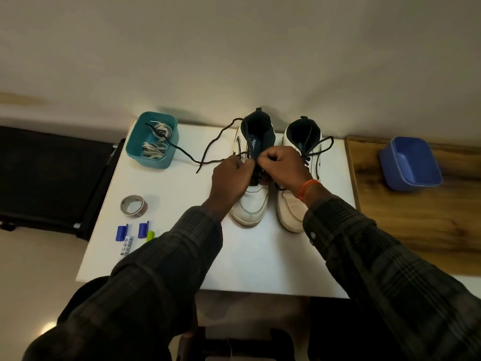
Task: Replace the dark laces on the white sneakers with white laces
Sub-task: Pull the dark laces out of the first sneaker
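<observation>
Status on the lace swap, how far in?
Early. Done: the left sneaker's dark lace is partly loosened, its ends trailing across the table. In hand: both hands, left and right, pulling it out. Left: the right sneaker remains dark-laced; white laces sit unused in the teal bin.

Table [260, 259]: carries everything but the far-right tub.
Sneakers: side by side at the table's back middle, left sneaker [253, 194] just beside right sneaker [292, 207], toes toward the person.
Bin [152, 140]: back left corner, spare laces [156, 147] inside.
Loose lace [208, 149]: runs from the left sneaker to the bin.
Tape roll [133, 204]: left edge, before the bin.
Markers [130, 235]: before the tape.
Tub [410, 162]: on the shelf [416, 217] right of the table.
Hands: left hand [231, 178] and right hand [282, 165] over the left sneaker.
</observation>
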